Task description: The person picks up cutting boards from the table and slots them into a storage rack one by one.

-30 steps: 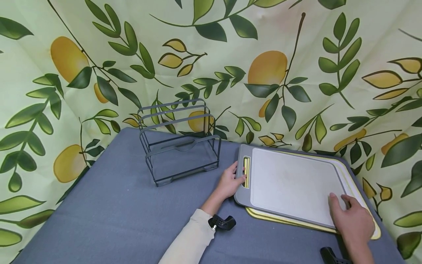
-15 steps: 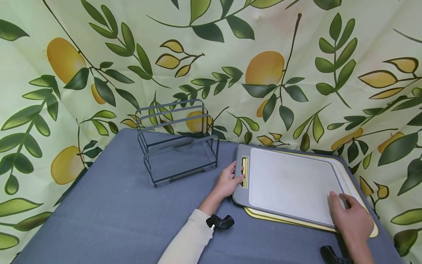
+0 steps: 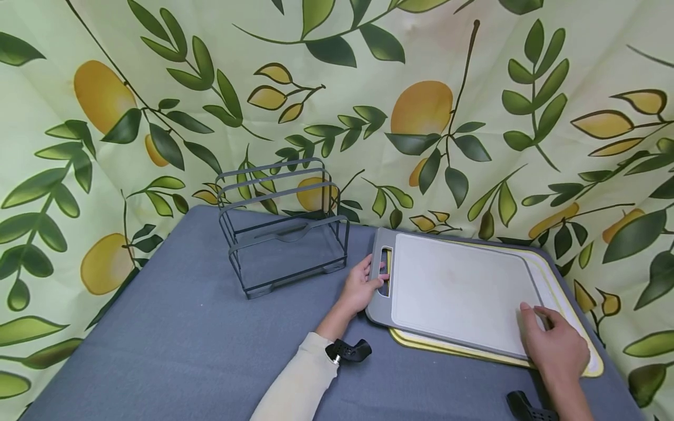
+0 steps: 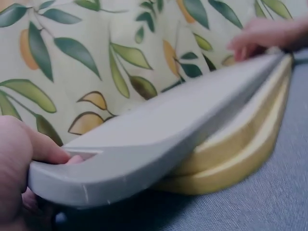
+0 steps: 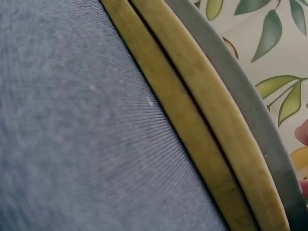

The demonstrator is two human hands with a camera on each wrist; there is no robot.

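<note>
Gripping the handle slot, the left hand point(image 3: 363, 283) curls its fingers through the cutout of the grey cutting board point(image 3: 458, 292) and holds that end tilted up. The right hand point(image 3: 553, 348) rests with fairly straight fingers on the board's opposite near corner, pressing down. This board is pale grey with a darker grey rim and lies on top of a yellow-edged board point(image 3: 574, 327), both on the blue-grey table point(image 3: 174, 339). A dark wire rack point(image 3: 286, 225) stands just left.

A blue-grey table point(image 3: 174, 345) carries a wire rack point(image 3: 286, 225) and stacked cutting boards point(image 3: 458, 286).
</note>
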